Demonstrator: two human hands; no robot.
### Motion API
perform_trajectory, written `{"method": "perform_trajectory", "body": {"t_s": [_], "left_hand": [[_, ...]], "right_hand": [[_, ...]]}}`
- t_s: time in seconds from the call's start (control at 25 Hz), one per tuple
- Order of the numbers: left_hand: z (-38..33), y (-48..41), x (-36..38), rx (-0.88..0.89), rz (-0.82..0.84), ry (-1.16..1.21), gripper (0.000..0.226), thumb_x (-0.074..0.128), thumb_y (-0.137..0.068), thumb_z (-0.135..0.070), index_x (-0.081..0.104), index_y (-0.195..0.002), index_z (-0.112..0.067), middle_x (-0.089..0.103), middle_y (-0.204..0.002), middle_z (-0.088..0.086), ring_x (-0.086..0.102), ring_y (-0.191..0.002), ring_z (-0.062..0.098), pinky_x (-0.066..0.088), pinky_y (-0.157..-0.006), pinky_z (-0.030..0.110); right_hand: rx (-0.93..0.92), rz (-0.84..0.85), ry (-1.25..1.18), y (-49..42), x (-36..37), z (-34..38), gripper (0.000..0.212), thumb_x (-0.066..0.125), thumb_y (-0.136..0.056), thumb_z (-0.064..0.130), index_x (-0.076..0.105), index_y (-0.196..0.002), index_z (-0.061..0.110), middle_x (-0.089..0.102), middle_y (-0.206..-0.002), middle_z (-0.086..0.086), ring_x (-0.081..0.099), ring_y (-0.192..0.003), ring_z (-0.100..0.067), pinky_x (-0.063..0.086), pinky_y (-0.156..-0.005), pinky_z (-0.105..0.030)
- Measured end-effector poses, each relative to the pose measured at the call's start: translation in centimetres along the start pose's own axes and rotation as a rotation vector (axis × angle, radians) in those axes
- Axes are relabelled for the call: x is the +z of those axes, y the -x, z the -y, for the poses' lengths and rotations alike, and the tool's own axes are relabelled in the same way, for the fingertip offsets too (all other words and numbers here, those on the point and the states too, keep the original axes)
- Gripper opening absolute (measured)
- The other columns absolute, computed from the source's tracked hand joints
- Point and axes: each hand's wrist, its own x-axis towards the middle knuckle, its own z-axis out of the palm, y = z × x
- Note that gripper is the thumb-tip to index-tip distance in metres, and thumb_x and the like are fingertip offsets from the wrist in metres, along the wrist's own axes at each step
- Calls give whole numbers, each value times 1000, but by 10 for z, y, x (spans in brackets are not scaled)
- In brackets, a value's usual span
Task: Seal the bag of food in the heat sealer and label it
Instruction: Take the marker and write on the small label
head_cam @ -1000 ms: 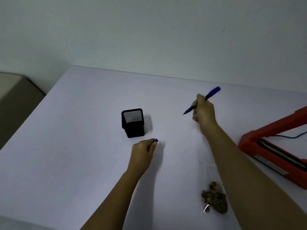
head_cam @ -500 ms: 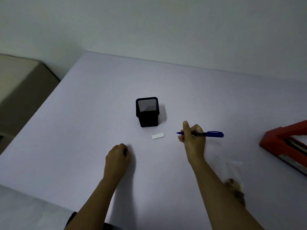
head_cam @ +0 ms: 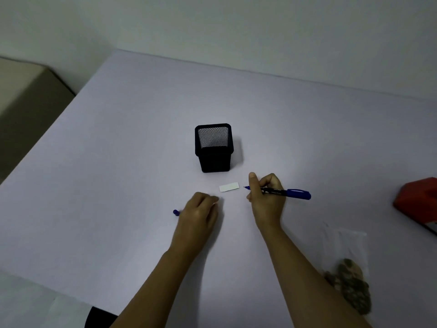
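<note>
A small white label (head_cam: 229, 187) lies flat on the pale table (head_cam: 118, 185), just in front of the black mesh pen holder (head_cam: 214, 147). My right hand (head_cam: 266, 200) grips an uncapped blue marker (head_cam: 290, 192); its tip hovers just off the label's right end. My left hand (head_cam: 201, 211) rests curled on the table, fingertips close to the label's left end. The blue marker cap (head_cam: 175, 212) shows at that hand's left edge, apparently on the table. The clear bag of brown food (head_cam: 350, 282) lies near my right forearm. The red heat sealer (head_cam: 418, 204) is cut off at the right edge.
A beige box (head_cam: 23, 102) stands beyond the table's left edge. A wall runs along the table's far side. A dark shape (head_cam: 99, 318) sits at the near edge by my left arm.
My right hand came down from the far right and brought the marker tip to the label. My left hand moved right toward the label, and the cap now shows at its left side.
</note>
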Motion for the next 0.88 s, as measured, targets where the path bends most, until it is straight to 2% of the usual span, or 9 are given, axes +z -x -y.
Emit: {"method": "perform_trajectory", "body": {"t_s": [0.08, 0.16, 0.24, 0.36, 0.48, 0.6, 0.68, 0.76, 0.88], "left_hand": [[2, -11, 20, -31, 27, 16, 14, 65, -84, -8, 70, -97, -3, 66, -91, 10, 65, -78, 21, 45, -74, 15], [6, -22, 31, -48, 35, 21, 20, 68, -83, -10, 70, -102, -5, 67, -91, 9, 64, -77, 22, 52, -70, 24], [7, -30, 33, -38, 36, 26, 26, 70, -81, -12, 70, -107, -6, 66, -91, 9, 63, -77, 22, 52, -66, 27], [10, -31, 34, -11, 2, 15, 27, 71, -80, -14, 70, -107, -8, 65, -92, 8, 63, -76, 22, 51, -62, 29], [14, -30, 34, -27, -6, 48, 27, 69, -82, -16, 70, -108, -8, 63, -95, 7, 62, -76, 19, 52, -64, 27], [18, -31, 33, 24, 25, 42, 23, 69, -83, -16, 72, -104, -8, 63, -98, 10, 62, -77, 20, 54, -64, 29], [18, -33, 32, 37, 52, 45, 21, 70, -82, -15, 73, -101, -6, 63, -99, 12, 63, -77, 21, 52, -65, 24], [17, -36, 31, 28, 75, 66, 21, 70, -81, -15, 73, -99, -5, 63, -98, 12, 63, -80, 20, 47, -69, 20], [19, -41, 31, -4, 112, 98, 22, 72, -80, -17, 73, -99, -5, 64, -94, 10, 63, -81, 20, 47, -71, 20]], "right_hand": [[-35, -2, 28, -2, 2, -5, 35, 64, -86, 16, 40, -62, 13, 54, -54, -12, 53, -39, -5, 45, -45, -16], [-72, -12, 78, -4, 5, -7, 36, 64, -86, 15, 39, -59, 14, 55, -54, -17, 53, -38, -6, 44, -44, -15], [-92, -6, 104, -5, 7, -7, 37, 65, -86, 15, 40, -59, 14, 58, -55, -22, 55, -39, -9, 44, -45, -15], [-111, 17, 116, -8, 11, -6, 36, 65, -85, 16, 40, -59, 15, 58, -54, -17, 58, -41, -11, 45, -45, -15], [-128, 35, 130, -11, 18, -7, 36, 66, -85, 16, 40, -59, 19, 58, -55, -16, 61, -47, -21, 47, -47, -19], [-172, 59, 177, -11, 22, -11, 36, 65, -84, 20, 40, -59, 23, 59, -58, -21, 61, -54, -35, 51, -51, -34], [-228, 78, 225, -10, 22, -13, 33, 62, -83, 24, 40, -59, 21, 56, -55, -16, 58, -52, -34, 50, -49, -39], [-282, 80, 276, -9, 22, -14, 30, 59, -81, 25, 41, -60, 14, 52, -53, -11, 55, -50, -32, 47, -47, -37], [-286, 85, 274, -9, 22, -14, 29, 59, -81, 25, 44, -61, 10, 53, -53, -12, 57, -50, -32, 47, -48, -37]]}}
